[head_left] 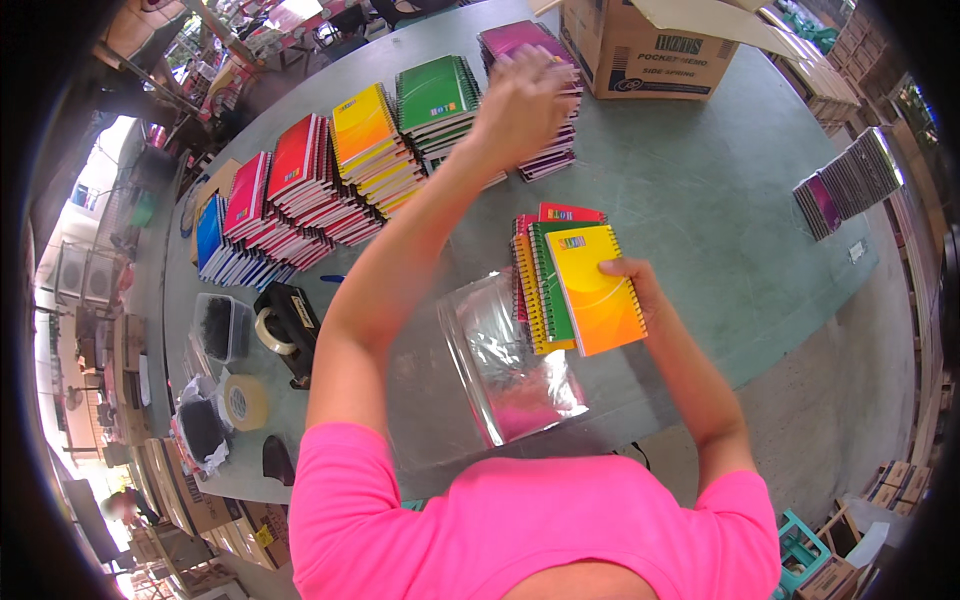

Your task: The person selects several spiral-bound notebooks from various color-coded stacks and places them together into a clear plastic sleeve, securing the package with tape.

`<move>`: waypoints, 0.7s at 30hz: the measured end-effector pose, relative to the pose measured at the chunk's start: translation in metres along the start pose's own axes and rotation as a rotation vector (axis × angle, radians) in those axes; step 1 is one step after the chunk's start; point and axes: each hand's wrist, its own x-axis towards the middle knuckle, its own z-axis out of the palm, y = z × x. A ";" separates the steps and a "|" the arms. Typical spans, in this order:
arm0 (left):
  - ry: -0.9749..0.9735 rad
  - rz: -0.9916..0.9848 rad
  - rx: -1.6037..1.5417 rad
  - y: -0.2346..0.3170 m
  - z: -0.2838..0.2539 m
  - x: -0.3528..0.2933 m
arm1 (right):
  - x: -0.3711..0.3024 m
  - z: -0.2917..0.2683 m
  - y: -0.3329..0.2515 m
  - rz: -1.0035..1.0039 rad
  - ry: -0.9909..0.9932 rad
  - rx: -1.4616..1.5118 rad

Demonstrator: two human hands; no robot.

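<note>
My right hand (638, 284) grips a fanned bunch of small spiral notebooks (597, 300), thumb on the yellow-orange front cover. Green, yellow and red covers show behind it. Reaching far forward, my left hand (525, 105) is over the stack of purple spiral notebooks (548, 160); motion smears its fingers and I cannot tell whether it touches them. Left of that stack stand piles of green notebooks (436, 90), yellow notebooks (362, 120), red notebooks (293, 155), pink-red notebooks (247, 197) and blue notebooks (211, 235). Clear plastic sleeves (510, 360) lie in front of me.
At the back stands an open cardboard box (650, 55). A row of notebooks (850, 185) lies near the table's right edge. On the left are a tape dispenser (290, 330), a tape roll (245, 402) and a clear plastic tub (222, 327). A turquoise stool (803, 550) stands at lower right.
</note>
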 end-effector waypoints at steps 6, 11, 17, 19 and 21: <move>-0.071 0.013 0.194 -0.007 -0.008 0.026 | -0.015 -0.011 -0.014 -0.077 0.033 0.026; -0.619 0.180 -0.169 0.123 -0.098 -0.076 | -0.011 -0.011 -0.004 -0.064 -0.042 0.121; -0.366 0.122 -0.244 0.120 -0.133 -0.197 | 0.006 0.016 0.060 0.183 0.078 -0.129; -0.256 -0.029 -0.349 0.120 -0.132 -0.227 | 0.025 0.007 0.076 0.300 0.213 -0.325; -0.111 -0.352 -0.591 0.120 -0.145 -0.257 | 0.034 0.031 0.094 0.187 0.194 -0.434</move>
